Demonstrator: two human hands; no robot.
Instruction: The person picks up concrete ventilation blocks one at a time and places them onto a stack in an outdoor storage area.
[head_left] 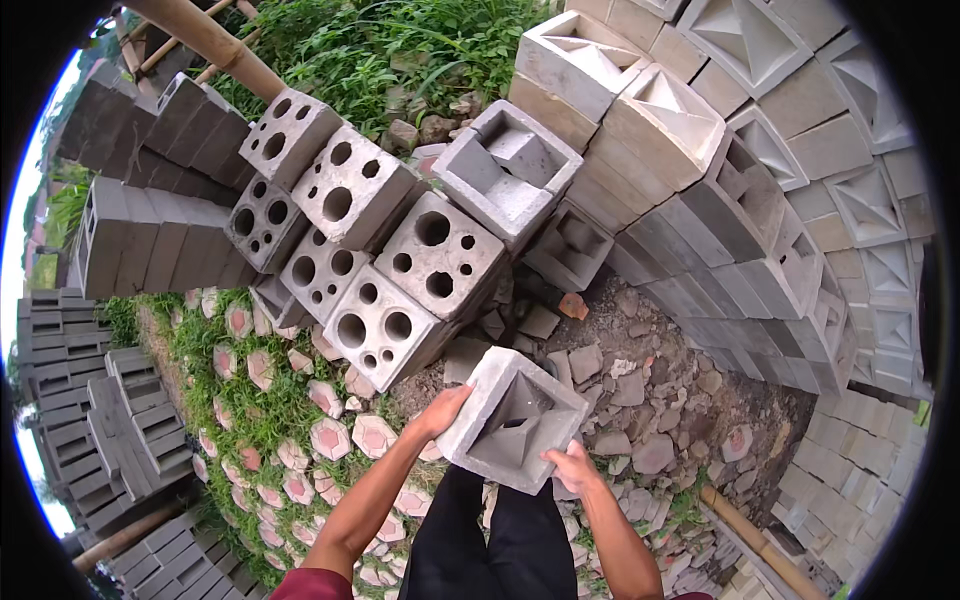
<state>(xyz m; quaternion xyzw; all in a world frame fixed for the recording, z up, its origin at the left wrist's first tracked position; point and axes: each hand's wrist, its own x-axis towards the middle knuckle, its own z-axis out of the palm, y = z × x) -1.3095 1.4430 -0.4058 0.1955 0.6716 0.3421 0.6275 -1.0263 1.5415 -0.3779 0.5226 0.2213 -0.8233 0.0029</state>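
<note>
Between both hands I hold a square grey concrete vent block point(480, 437), hollowed in the middle with slanted inner faces. It is tilted, in front of my legs. My left hand point(443, 411) is closed on its left edge, fingers partly hidden behind it. My right hand point(572, 468) grips the lower right edge, thumb on the near rim. Just beyond stands a stack of blocks with round holes point(385, 325). A similar square vent block point(508, 165) with a recessed face rests at the far end of that stack.
A tall stack of vent blocks point(690, 220) rises on the right. Broken concrete rubble point(650, 400) covers the ground below it. Hexagonal pavers point(330, 438) lie in grass on the left. More grey blocks point(155, 235) stand at the left, and a bamboo pole point(205, 40) crosses the upper left.
</note>
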